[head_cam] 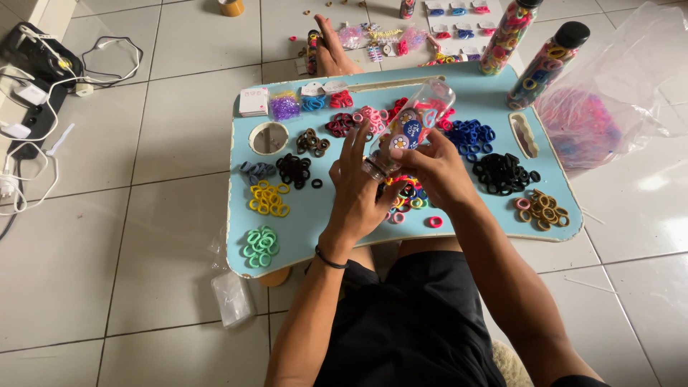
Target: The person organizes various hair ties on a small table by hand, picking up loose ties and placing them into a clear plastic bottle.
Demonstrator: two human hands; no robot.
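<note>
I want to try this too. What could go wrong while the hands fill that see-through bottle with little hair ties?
The clear bottle is tipped on its side in the right hand, so ties might slide back out near the left hand. The mixed pile sits close to the tray's front edge, so a nudge could roll ties onto the floor. An elbow could also scatter the green ties.

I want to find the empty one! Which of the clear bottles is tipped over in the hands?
The clear bottle with flower stickers, held slanted over the blue tray by the right hand. The two filled black-capped bottles lie untouched beyond the tray.
</note>
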